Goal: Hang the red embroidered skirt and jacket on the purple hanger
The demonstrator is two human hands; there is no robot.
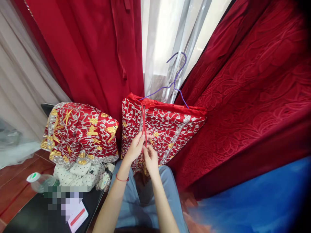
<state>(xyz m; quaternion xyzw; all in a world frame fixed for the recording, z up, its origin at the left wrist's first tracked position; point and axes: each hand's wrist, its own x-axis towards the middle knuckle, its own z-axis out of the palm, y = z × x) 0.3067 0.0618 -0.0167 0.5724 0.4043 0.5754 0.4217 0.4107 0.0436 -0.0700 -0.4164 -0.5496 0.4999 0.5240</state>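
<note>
A red garment [165, 129] with silver and gold embroidery hangs from a purple wire hanger [174, 83] and reaches down between my knees. Thin red ties [143, 121] drop from its waistband near the left end. My left hand [136, 145] pinches the ties, its fingers closed around them. Just below and to the right, my right hand [151, 158] has its thumb and fingertips together on the lower part of the same ties. Both hands are close together in front of the embroidered cloth.
At the left, a folded embroidered red garment [80, 132] lies over dotted white cloth [77, 174] on a black chair [31, 213]. A clear bottle [43, 183] and a pink-and-white card or screen [77, 215] are beside it. Red curtains [97, 48] hang behind; blue fabric [255, 197] is lower right.
</note>
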